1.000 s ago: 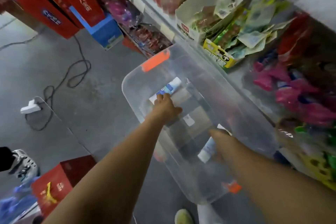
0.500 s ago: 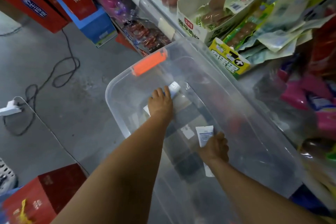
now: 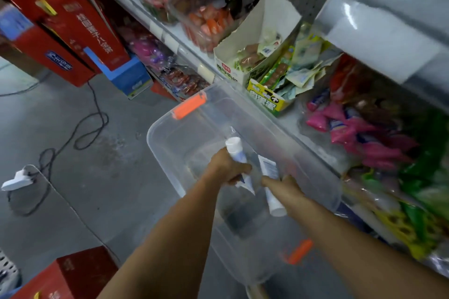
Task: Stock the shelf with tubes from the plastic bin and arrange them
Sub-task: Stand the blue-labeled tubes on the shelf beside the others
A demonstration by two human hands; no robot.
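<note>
Cap-up tube (image 3: 237, 154) gripped in left hand (image 3: 224, 168); cap-down tube (image 3: 273, 198) gripped in right hand (image 3: 285, 184). Both held over the bin (image 3: 170, 136). Shelf (image 3: 292, 120) beside it. Neither tube shelved; placing and arranging remain.

**Bare Arms, Bare Hands**

Both arms are bare from the lower edge of the view up to the wrists. The left forearm (image 3: 155, 238) looks broad, being close to the camera. The right forearm (image 3: 352, 240) looks narrower towards the wrist. The left hand (image 3: 223, 167) and the right hand (image 3: 286, 185) are uncovered too. The fingers (image 3: 243, 168) look smooth, but motion blur hides the nails and any finer marks.
</note>
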